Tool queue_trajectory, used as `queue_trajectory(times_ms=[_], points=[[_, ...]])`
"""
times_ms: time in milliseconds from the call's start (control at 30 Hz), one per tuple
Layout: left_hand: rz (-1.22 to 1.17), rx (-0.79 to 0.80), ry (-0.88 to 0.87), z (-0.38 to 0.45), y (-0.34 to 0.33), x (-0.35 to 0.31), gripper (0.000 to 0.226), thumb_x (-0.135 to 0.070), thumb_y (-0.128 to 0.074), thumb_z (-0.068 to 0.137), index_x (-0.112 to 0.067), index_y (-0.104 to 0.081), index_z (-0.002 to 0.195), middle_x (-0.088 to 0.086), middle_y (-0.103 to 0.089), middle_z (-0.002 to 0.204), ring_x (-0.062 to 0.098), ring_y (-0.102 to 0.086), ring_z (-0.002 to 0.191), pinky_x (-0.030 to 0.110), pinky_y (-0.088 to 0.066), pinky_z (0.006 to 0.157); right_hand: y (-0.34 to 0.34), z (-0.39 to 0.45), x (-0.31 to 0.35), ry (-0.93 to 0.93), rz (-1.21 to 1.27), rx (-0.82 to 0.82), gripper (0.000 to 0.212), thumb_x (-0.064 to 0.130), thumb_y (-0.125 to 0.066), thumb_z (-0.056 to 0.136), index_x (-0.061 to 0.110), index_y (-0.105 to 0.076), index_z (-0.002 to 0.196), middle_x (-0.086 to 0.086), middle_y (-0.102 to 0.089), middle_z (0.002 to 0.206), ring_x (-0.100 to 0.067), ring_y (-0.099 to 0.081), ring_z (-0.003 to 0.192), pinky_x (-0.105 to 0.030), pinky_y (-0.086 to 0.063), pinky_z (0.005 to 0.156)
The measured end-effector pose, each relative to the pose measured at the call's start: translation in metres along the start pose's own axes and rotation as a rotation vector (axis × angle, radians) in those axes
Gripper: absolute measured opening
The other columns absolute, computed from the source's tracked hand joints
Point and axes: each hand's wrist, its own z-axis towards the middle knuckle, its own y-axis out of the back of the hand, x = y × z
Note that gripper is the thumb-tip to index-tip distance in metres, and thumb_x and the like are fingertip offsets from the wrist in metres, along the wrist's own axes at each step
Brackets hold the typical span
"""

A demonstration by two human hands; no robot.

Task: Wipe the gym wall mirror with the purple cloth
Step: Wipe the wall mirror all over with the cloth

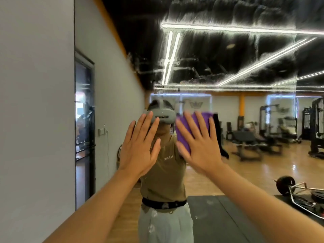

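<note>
Pressing flat with spread, straight fingers, the right hand [199,146] holds the purple cloth [192,127] against the wall mirror [228,67] at centre frame. Just left of it, the left hand [140,146] is raised with fingers straight, grasping nothing. Streaky residue covers the mirror's upper part. A barbell [287,185] is reflected at lower right.

Grey wall [36,102] on the left, dark-framed door [84,130] set in it, small wall socket [101,132] just past the door. Weight benches [249,141] and black machines [315,127] on a wooden floor [245,172]. Barbell [287,185] lying on a dark mat [219,216] lower right. Black ceiling with strip lights [228,28].
</note>
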Motion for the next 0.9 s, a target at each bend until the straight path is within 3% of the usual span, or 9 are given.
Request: queue_trajectory(times_ms=[133, 267, 500, 600, 767, 900], points=[[0.025, -0.004, -0.015, -0.001, 0.000, 0.005, 0.063, -0.041, -0.031, 0.104, -0.016, -0.019, 0.161, 0.008, -0.015, 0.168, 0.020, -0.008, 0.156, 0.041, -0.007, 0.126, -0.002, -0.041, 0.006, 0.160, 0.002, 0.047, 0.061, 0.055, -0.031, 0.104, 0.027, -0.032, 0.158, -0.006, -0.024, 0.166, -0.034, -0.018, 0.154, -0.059, -0.015, 0.122], [0.040, -0.023, -0.022, 0.000, -0.001, 0.006, 0.064, -0.039, -0.036, 0.102, -0.013, -0.023, 0.160, 0.009, -0.015, 0.168, 0.021, -0.008, 0.156, 0.042, -0.008, 0.126, 0.002, 0.008, -0.012, 0.265, -0.017, 0.003, 0.062, 0.056, -0.031, 0.103, 0.028, -0.031, 0.158, -0.006, -0.024, 0.166, -0.033, -0.020, 0.153, -0.056, -0.011, 0.124], [0.065, -0.042, -0.045, 0.003, -0.001, 0.012, 0.063, -0.037, -0.039, 0.101, -0.012, -0.028, 0.158, 0.011, -0.022, 0.166, 0.025, -0.017, 0.154, 0.047, -0.015, 0.124, 0.009, 0.115, -0.026, 0.018, 0.013, -0.070, 0.061, 0.052, -0.028, 0.104, 0.024, -0.033, 0.158, -0.008, -0.028, 0.165, -0.035, -0.021, 0.153, -0.059, -0.013, 0.122], [0.088, -0.077, -0.022, 0.004, 0.003, 0.017, 0.064, -0.037, -0.041, 0.101, -0.012, -0.025, 0.158, 0.013, -0.023, 0.166, 0.026, -0.017, 0.154, 0.044, -0.012, 0.125, 0.002, 0.072, -0.006, 0.022, 0.045, -0.062, 0.062, 0.051, -0.031, 0.104, 0.024, -0.028, 0.160, -0.008, -0.021, 0.167, -0.035, -0.015, 0.154, -0.059, -0.009, 0.123], [0.067, -0.084, 0.016, -0.001, 0.013, 0.025, 0.062, -0.039, -0.036, 0.103, -0.015, -0.022, 0.157, 0.014, -0.025, 0.164, 0.027, -0.019, 0.151, 0.041, -0.011, 0.124, -0.011, -0.029, 0.029, 0.253, 0.062, 0.036, 0.067, 0.052, -0.044, 0.101, 0.026, -0.026, 0.160, -0.006, -0.017, 0.168, -0.033, -0.013, 0.155, -0.058, -0.010, 0.123], [0.083, -0.063, -0.026, -0.003, 0.017, 0.034, 0.062, -0.038, -0.035, 0.103, -0.015, -0.020, 0.158, 0.014, -0.024, 0.164, 0.019, -0.009, 0.154, 0.037, -0.006, 0.125, -0.012, -0.017, 0.018, 0.361, 0.045, 0.049, 0.066, 0.056, -0.038, 0.102, 0.028, -0.026, 0.160, -0.004, -0.018, 0.168, -0.032, -0.013, 0.155, -0.057, -0.009, 0.124]])
